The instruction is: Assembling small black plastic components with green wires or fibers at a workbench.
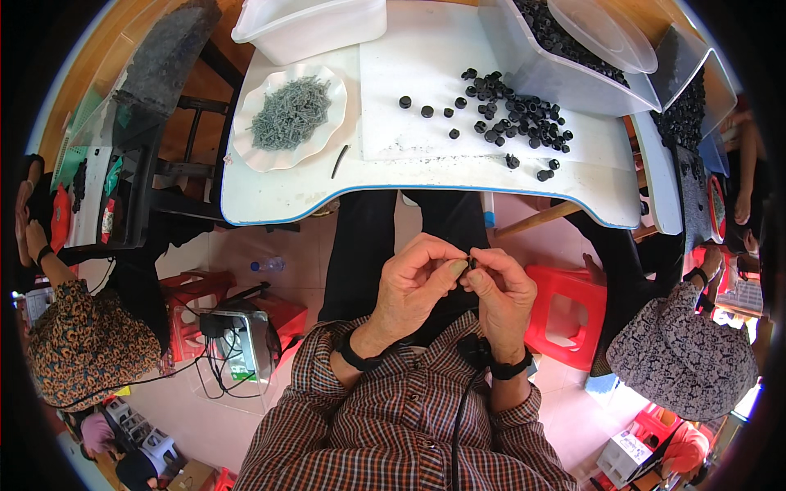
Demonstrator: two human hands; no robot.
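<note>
Close in front of my chest, below the table edge, my left hand (416, 277) and my right hand (501, 285) meet at the fingertips. Both pinch a small black piece (470, 262), mostly covered by the thumbs and forefingers; its exact kind does not show. On the table ahead, a loose heap of small round black plastic caps (524, 114) lies to the right, a few of them scattered apart. At the left stands a white scalloped plate (246, 141) heaped with small thin grey pieces (291, 113). A short, thin black strip (340, 161) rests beside the plate.
A white tub (311, 37) sits at the table's far left. Far right, a translucent bin (565, 82) holds more black pieces, with an oval lid (603, 34) on top. People in patterned tops sit at either side. Red stools (565, 315) flank me; cables (221, 352) hang at left.
</note>
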